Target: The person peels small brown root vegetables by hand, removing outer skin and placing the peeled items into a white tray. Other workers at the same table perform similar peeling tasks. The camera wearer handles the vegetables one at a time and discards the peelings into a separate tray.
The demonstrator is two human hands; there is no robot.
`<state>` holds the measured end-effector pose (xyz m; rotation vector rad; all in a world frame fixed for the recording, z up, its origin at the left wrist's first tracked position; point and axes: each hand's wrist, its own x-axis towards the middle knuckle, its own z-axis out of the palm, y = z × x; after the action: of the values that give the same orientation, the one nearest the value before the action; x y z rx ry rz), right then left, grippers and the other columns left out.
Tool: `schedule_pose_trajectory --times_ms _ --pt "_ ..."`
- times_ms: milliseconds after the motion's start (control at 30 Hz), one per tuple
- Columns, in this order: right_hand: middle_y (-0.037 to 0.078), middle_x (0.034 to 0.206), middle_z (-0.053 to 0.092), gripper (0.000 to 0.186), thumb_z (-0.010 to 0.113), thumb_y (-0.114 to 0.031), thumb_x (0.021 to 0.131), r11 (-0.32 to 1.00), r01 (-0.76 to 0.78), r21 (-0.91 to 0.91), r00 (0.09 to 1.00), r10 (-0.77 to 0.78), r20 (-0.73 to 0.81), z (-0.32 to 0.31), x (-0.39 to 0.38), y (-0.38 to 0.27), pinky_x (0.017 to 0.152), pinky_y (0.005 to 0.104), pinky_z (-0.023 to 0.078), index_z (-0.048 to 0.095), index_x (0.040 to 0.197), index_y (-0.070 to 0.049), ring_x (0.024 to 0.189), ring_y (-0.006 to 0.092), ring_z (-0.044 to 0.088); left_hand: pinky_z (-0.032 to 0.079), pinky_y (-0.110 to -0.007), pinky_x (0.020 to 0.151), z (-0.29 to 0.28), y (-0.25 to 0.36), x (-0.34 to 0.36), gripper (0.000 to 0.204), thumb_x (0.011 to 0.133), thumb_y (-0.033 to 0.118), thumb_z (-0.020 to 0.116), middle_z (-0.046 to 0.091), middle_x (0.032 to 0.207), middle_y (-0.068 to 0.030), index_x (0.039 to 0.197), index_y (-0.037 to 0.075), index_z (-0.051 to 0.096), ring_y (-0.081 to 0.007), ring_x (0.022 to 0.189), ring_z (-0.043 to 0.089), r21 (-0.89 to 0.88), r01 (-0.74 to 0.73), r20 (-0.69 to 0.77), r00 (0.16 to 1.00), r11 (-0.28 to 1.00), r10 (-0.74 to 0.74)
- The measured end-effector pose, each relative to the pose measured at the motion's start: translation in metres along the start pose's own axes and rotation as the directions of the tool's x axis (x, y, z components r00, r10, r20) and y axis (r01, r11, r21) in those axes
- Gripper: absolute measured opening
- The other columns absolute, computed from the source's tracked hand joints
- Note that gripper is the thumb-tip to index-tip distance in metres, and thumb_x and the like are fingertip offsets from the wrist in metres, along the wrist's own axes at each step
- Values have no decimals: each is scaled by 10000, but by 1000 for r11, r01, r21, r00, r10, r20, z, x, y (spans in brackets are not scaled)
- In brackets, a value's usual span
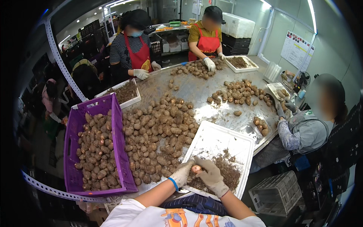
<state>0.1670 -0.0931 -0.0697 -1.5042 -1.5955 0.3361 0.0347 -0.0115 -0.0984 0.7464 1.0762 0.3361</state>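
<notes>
Both of my hands wear pale work gloves and meet over the near end of a white foam tray (223,136). Between them is a small taro (196,169) with a pinkish cut end facing up. My left hand (181,174), with a blue band at the wrist, grips it from the left. My right hand (212,177) curls around its right side, fingers bent against it; whether a small tool is in that hand is hidden. Brown peelings and fibres (227,170) lie in the tray. Just left of it spreads a large heap of brown taros (159,128) on the metal table.
A purple crate (119,151) full of taros stands at the left. Across the metal table (181,85), two people in red aprons handle taros beside white trays. At the right, a person in grey holds a tray (278,90). A grey crate (278,193) sits low at the right.
</notes>
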Motion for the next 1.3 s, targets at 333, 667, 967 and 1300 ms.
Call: schedule_pose_trajectory --times_ms 333,667,967,1300 --pt "48 809 661 193 579 -12 861 604 -588 538 768 625 138 -10 -1 -38 634 253 500 720 991 -33 705 135 608 316 -245 288 -33 -17 11 543 986 509 406 613 660 -78 1122 15 584 -128 378 445 -255 555 648 706 792 -286" --pt "109 776 651 217 677 2 776 993 102 54 964 -86 -254 6 -3 -16 626 332 512 722 986 -28 668 237 634 431 -283 389 -26 -37 34 477 998 442 375 596 649 -137 1041 29 609 -168 444 520 -357 748 833 526 559 -171" --pt "67 764 626 110 708 -45 760 988 140 -73 970 -151 -192 2 12 -33 639 348 476 712 870 -55 711 226 608 506 -299 436 0 -23 23 339 970 453 499 605 696 -18 964 127 592 -146 509 583 -520 492 416 860 699 -295" --pt "97 925 686 240 567 34 835 760 -462 457 823 560 -98 -1 0 -4 699 308 523 716 1013 -29 762 162 627 436 -292 446 -13 -5 8 441 981 427 386 611 758 -111 1019 44 601 -167 558 567 -164 133 266 960 977 -86"
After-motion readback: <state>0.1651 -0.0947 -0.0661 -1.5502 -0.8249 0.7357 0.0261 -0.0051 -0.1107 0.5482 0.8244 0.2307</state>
